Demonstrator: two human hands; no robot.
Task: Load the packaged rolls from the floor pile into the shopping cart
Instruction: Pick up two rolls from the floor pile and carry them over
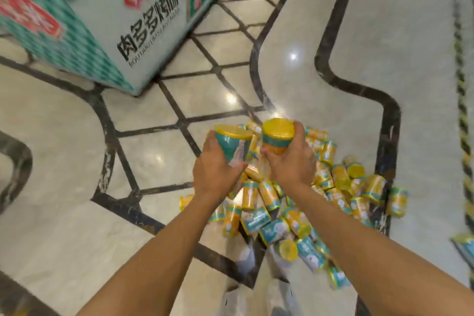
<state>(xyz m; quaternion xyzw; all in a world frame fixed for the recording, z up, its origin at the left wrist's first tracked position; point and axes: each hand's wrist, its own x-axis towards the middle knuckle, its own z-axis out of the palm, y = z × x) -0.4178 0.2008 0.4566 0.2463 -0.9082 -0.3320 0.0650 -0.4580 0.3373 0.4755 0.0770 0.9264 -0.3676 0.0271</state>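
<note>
Head view caught the pick-up step. The left hand (218, 169) curled round one yellow-capped, teal-and-orange plastic-wrapped cylindrical roll (234, 142), and the right hand (292, 161) curled over a second roll of the same kind (278, 136). The two were held close side by side, lifted clear of the pile of matching rolls (320, 200). That pile lay on the pale marble floor (64, 161) beneath the wrists, spreading towards the right hand's side. Many rolls lay in it, so loading looked far from finished. No shopping cart was plainly seen; the next move would likely call for carrying both rolls to it with a firm hold. Wrapper print was too blurred to read. Beyond the left hand stood a teal-checked and white display cabinet (102, 41) printed "肉多多烤肠" beside a red logo.
</note>
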